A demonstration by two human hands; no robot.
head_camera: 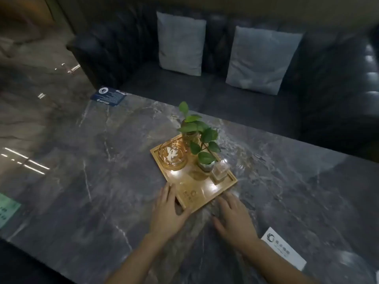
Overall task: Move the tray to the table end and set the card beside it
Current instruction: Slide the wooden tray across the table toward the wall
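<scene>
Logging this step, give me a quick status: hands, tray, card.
Left hand open, fingers on tray corner. Right hand open, flat on table by tray edge. White card untouched, right of the hands. Nothing in the way.

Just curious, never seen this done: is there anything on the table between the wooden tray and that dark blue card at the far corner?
Nothing. The head view shows only bare marble tabletop between the wooden tray and the dark blue card.

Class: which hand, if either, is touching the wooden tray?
The left hand is touching: the head view shows its thumb against the tray corner. The right hand: cannot tell.
</scene>
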